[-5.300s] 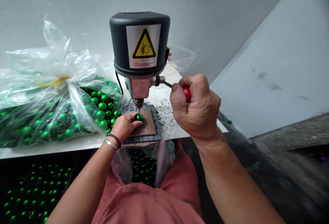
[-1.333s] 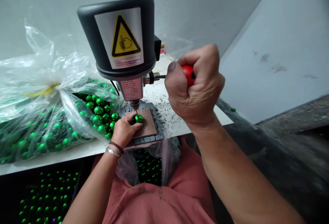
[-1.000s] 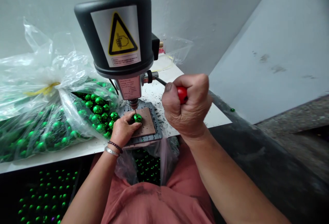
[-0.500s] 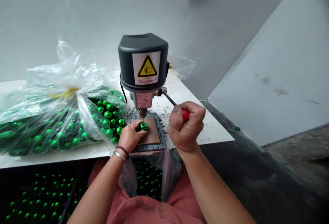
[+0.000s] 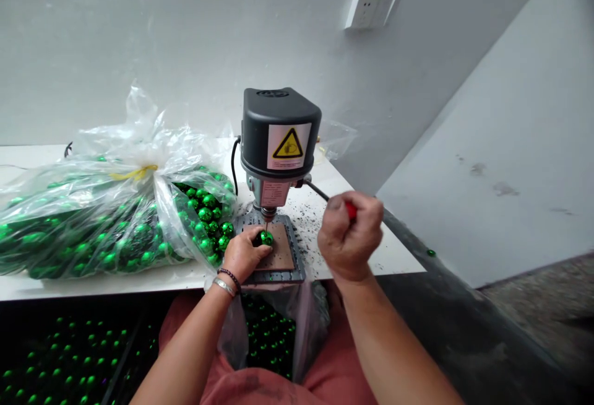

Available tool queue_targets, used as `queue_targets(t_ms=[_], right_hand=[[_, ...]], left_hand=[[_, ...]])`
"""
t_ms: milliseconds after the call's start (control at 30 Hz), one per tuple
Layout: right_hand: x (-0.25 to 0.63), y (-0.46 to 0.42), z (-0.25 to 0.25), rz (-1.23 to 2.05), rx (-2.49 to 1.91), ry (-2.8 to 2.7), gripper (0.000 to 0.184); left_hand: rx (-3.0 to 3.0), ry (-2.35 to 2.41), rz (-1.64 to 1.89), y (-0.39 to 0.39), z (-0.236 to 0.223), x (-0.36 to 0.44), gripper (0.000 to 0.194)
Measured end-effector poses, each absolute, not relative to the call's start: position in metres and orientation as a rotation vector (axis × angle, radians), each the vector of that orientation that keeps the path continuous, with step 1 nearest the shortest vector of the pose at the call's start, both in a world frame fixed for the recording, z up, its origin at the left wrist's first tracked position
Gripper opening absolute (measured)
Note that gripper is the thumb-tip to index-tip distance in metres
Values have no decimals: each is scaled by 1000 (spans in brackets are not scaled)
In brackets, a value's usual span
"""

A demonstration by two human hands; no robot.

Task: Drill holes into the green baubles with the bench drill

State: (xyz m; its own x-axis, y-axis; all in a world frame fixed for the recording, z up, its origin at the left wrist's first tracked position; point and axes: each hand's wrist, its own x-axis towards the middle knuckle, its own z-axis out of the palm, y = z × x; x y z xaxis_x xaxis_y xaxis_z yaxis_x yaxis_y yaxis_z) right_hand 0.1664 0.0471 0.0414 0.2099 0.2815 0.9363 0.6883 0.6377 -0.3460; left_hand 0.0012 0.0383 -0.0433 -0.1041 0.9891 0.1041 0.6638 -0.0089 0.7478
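Head cam: L hand [image 5: 244,254] clamped on 1 shiny green bauble [image 5: 266,238], fingers round it, on brown pad [image 5: 281,256] under bench drill [image 5: 278,145] bit [image 5: 266,225], tip at bauble's top; R fist [image 5: 349,238] shut round red handle [image 5: 351,209] of feed lever; bagged green baubles [image 5: 204,213] beside drill on white bench [image 5: 394,256]; more baubles [image 5: 269,337] below.

On my feed the person wears a salmon-pink top [image 5: 336,386] with dark smudges. A silver bangle [image 5: 224,287] and a dark beaded bracelet [image 5: 229,278] circle the left wrist [image 5: 218,293].
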Motion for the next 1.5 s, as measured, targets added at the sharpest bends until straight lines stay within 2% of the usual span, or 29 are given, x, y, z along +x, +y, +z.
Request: queue_targets(t_ms=[33, 167, 267, 333, 467, 600, 667, 900, 1100, 1200, 1367, 1500], right_hand=[[167, 51, 57, -357, -908, -1389, 4], [167, 71, 115, -175, -1055, -1456, 23], [165, 85, 134, -51, -1139, -1472, 28], [164, 90, 135, -10, -1163, -1475, 29], [163, 95, 129, 13, -1048, -1461, 30], [162, 96, 127, 5, -970, -1443, 30], [161, 96, 127, 17, -1008, -1430, 29], [162, 94, 129, 36, -1086, -1443, 27], [163, 95, 127, 48, -1023, -1453, 29], [163, 97, 127, 42, -1030, -1432, 27], [162, 98, 126, 33, -1045, -1430, 28], [162, 98, 126, 22, -1044, -1415, 27]], left_hand=[[1712, 1805, 932, 39, -44, 1, 42], [1672, 1784, 983, 36, -42, 2, 40], [1641, 1758, 956, 18, -34, -1, 38], [1696, 1670, 845, -1, -28, -5, 41], [1790, 1622, 718, -28, -17, -17, 58], [1876, 2033, 898, -12, -13, -28, 38], [1976, 2231, 878, 6, -15, -31, 37], [2161, 2467, 228, 37, -23, -22, 39], [2309, 2252, 56, 47, -32, -30, 47], [2319, 2246, 221, 57, -43, -36, 48], [2147, 2186, 834, 58, -45, -40, 50], [1510, 1911, 1400, 42, -13, -38, 40]])
